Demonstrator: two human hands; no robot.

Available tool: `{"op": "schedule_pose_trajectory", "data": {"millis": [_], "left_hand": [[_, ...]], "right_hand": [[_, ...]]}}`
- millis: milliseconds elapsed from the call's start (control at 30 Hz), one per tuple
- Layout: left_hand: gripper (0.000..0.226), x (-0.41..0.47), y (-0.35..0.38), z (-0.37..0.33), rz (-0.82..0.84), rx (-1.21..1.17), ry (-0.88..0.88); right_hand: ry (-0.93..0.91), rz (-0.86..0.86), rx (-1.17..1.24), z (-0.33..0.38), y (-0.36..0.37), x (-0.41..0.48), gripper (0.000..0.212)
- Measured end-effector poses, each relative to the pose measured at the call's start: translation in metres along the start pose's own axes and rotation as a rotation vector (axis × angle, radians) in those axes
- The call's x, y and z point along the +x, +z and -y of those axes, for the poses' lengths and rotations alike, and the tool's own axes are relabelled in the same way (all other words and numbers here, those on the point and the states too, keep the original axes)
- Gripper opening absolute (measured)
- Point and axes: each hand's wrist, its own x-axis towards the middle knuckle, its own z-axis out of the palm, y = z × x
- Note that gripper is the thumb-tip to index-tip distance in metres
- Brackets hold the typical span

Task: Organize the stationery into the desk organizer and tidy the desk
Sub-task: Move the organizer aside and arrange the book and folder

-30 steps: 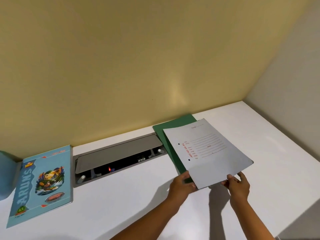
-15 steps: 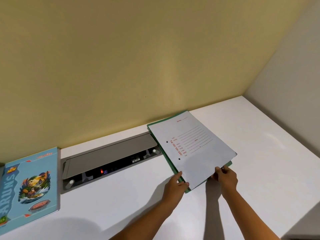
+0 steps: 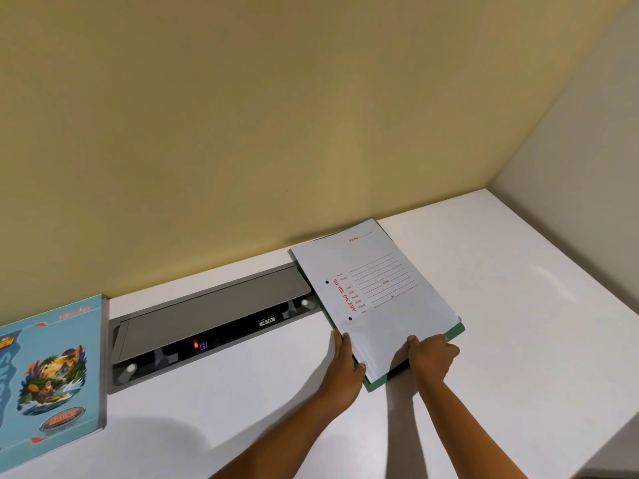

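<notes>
White desk (image 3: 518, 305): running along a yellow wall (image 3: 242, 133) and meeting a pale side wall (image 3: 587, 167) at the right.
White file (image 3: 380, 292): lying flat right of centre, skewed to the desk edge, with red printing and two punch holes facing up. It is sitting on top of a green folder (image 3: 453, 332), and its far corner is reaching close to the foot of the yellow wall.
Green folder: lying under the white file and almost wholly covered. Only a thin strip is showing along the near and right edges.
Left hand (image 3: 345, 366): gripping the near left corner of the stack. The thumb is lying up the side edge and a fingertip is curling against the near edge.
Right hand (image 3: 432, 356): pinching the near edge of the white file, thumb pressing on top and fingers curling underneath. The knuckles are hiding part of the green strip.
Cable hatch (image 3: 214, 316): grey, sunk into the desk just left of the files. The lid is standing partly raised over a dark slot, where a red light (image 3: 195, 344) is glowing.
In the way: the hatch's right end is meeting the stack's left edge. Whether the two are touching or overlapping, I cannot tell from where I am standing.
Blue notebook (image 3: 52, 368): lying flat at the far left, well apart from the files, picture cover facing up, its left side running out of view.
Forearms: crossing the near desk and throwing shadows beneath the hands.
</notes>
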Motion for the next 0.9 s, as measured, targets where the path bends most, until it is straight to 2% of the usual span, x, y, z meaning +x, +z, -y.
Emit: {"op": "schedule_pose_trajectory", "data": {"millis": [100, 200, 267, 400, 600, 733, 900], "left_hand": [[0.072, 0.003, -0.002, 0.002, 0.013, 0.029, 0.003], [0.071, 0.007, -0.005, 0.001, 0.005, 0.043, 0.010], [0.070, 0.009, -0.008, -0.001, 0.001, 0.064, 0.002], [0.068, 0.017, -0.011, -0.004, -0.013, 0.067, -0.010], [0.070, 0.021, -0.014, -0.006, -0.026, 0.049, -0.004], [0.074, 0.020, -0.012, -0.005, -0.035, 0.074, 0.031], [0.076, 0.022, -0.010, 0.000, -0.054, 0.094, 0.058]], "right_hand": [[-0.014, -0.084, 0.026, -0.005, 0.007, -0.001, 0.056], [0.006, -0.162, 0.176, -0.008, 0.013, -0.005, 0.041], [-0.071, -0.174, 0.131, -0.012, 0.016, -0.008, 0.029], [-0.220, -0.176, 0.005, -0.024, 0.018, -0.009, 0.018], [-0.311, -0.156, -0.003, -0.036, 0.016, -0.010, 0.023], [-0.325, -0.121, 0.019, -0.039, 0.014, -0.010, 0.036], [-0.404, -0.090, -0.023, -0.044, 0.005, -0.011, 0.037]]}}
